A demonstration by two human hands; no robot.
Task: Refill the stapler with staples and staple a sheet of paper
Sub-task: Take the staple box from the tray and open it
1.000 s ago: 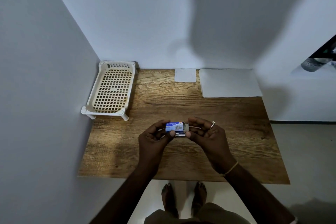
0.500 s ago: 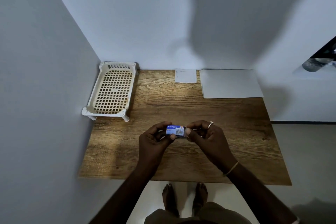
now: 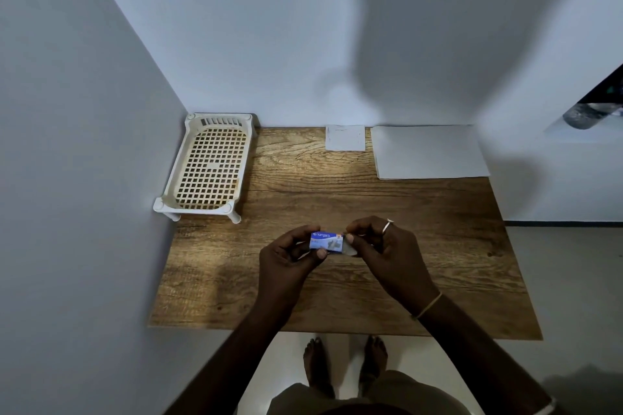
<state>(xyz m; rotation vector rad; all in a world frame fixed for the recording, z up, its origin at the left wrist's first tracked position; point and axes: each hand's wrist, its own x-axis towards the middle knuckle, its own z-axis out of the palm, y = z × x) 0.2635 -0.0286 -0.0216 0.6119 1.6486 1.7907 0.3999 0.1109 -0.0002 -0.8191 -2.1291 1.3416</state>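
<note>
- Two bare hands meet over the near middle of a wooden table (image 3: 337, 296), as the head camera sees it.
- The left hand (image 3: 286, 259) holds a small blue staple box (image 3: 325, 240). Its thumb is under the near edge of the box and its fingers curl over the far edge.
- The box is up in the air above the table, between the two hands, with its long side going left to right. White letters on top read "kangaro".
- The right hand (image 3: 387, 253) pinches the right end of the box, where a pale grey flap or inner tray (image 3: 349, 248) sticks out a little. I cannot tell which it is.
- A thin ring (image 3: 387, 226) is on one finger of the right hand, and a thin band (image 3: 429, 305) goes round the right wrist.
- A cream plastic basket (image 3: 188, 178) with a grid floor stands on little legs at the far left of the table, by the wall.
- A small white paper slip (image 3: 345, 138) lies flat at the far edge, in the middle.
- A big white sheet of paper (image 3: 429, 152) lies flat just to the right of the slip, at the far right corner.
- Two bare feet (image 3: 344, 367) stand on the pale floor under the near edge of the table.
</note>
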